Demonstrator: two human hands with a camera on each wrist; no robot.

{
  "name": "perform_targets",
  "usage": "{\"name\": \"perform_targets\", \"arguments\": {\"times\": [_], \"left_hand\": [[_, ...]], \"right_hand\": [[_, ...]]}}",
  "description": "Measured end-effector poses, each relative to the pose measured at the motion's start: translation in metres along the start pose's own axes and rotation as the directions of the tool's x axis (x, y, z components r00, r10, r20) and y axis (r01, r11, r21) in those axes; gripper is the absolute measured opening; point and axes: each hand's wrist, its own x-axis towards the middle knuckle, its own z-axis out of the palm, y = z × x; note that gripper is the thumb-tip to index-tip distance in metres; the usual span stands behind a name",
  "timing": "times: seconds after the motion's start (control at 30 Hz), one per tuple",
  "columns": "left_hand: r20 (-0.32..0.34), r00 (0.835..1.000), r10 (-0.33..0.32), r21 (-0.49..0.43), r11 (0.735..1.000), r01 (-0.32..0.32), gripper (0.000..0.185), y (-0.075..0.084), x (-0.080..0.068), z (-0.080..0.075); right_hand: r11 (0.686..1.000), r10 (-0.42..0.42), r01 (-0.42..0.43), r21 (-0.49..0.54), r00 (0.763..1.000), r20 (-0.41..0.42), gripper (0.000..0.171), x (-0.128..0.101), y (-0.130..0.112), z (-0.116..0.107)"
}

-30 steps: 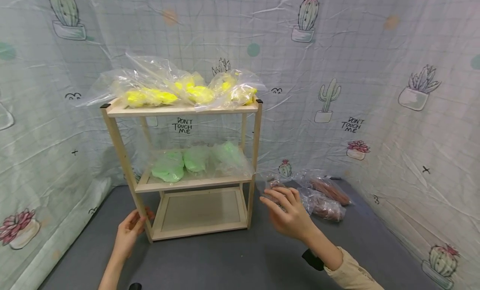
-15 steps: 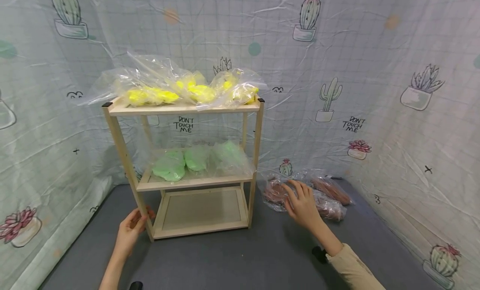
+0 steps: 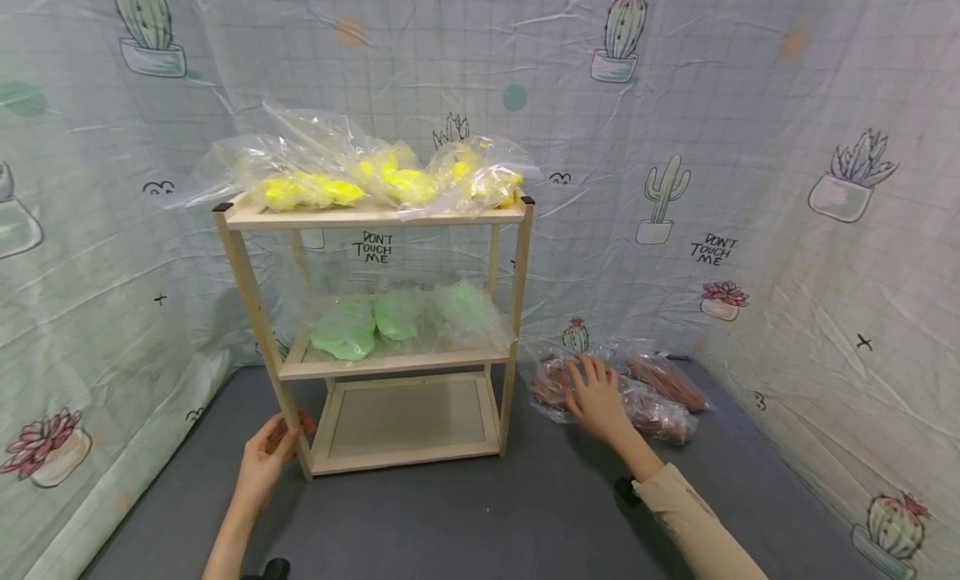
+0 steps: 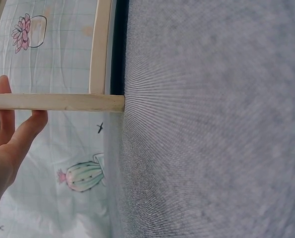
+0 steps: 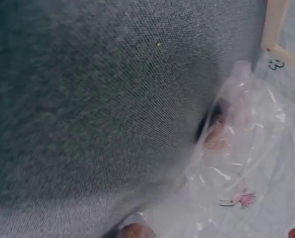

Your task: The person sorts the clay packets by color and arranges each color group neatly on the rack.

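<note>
Reaching right hand (image 3: 600, 405), head: fingers spread over left brown bag (image 3: 550, 382), on table (image 3: 420, 522) right of rack (image 3: 517, 288).
Shelved bags, head: yellow bags (image 3: 411, 187) and green bags (image 3: 397, 315) seem done; brown bags seem left.
Long axis, head: rightmost brown bag (image 3: 667, 383) slants back-left to front-right.
Post (image 4: 68, 102), left wrist: left hand (image 4: 8, 146) curls fingers round it.
Clear plastic (image 5: 227, 173), right wrist: fingertips (image 5: 294, 233) edge in; cannot tell contact.

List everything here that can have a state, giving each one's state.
Rack, upright on the table.
Yellow-filled bags, lying on the top shelf.
Green-filled bags, lying on the middle shelf.
Brown-filled bags, lying on the table.
Left hand, holding a rack post.
Right hand, fingers spread at the brown-filled bags; contact unclear.
Backdrop, hung, wrinkled.
</note>
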Motion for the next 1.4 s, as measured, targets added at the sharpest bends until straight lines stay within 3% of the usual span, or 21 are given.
{"name": "perform_targets", "arguments": {"times": [0.1,0.3,0.57,0.93,1.4], "left_hand": [[-0.013,1.0,-0.007,0.002,1.0,0.007,0.026,0.002,0.0,0.001],[-0.02,1.0,-0.01,0.003,1.0,0.01,0.028,0.003,0.0,0.002],[-0.022,1.0,-0.016,0.07,0.997,0.018,0.025,0.003,-0.001,0.001],[-0.009,1.0,-0.016,0.062,0.998,0.017,0.026,0.003,0.0,-0.001],[-0.018,0.999,-0.034,0.066,0.997,0.035,0.027,0.003,0.0,-0.001]], "right_hand": [[0.999,0.042,-0.039,-0.028,0.993,0.11,0.048,0.001,-0.001,0.007],[0.996,0.088,-0.077,-0.049,0.953,0.291,0.051,0.0,-0.001,0.019],[0.993,0.116,-0.11,-0.04,0.867,0.484,0.063,-0.001,0.001,0.027],[0.991,0.132,-0.09,-0.103,0.826,0.548,0.077,0.002,0.006,0.035],[0.993,0.108,-0.06,-0.105,0.828,0.55,0.075,0.002,0.009,0.041]]}}
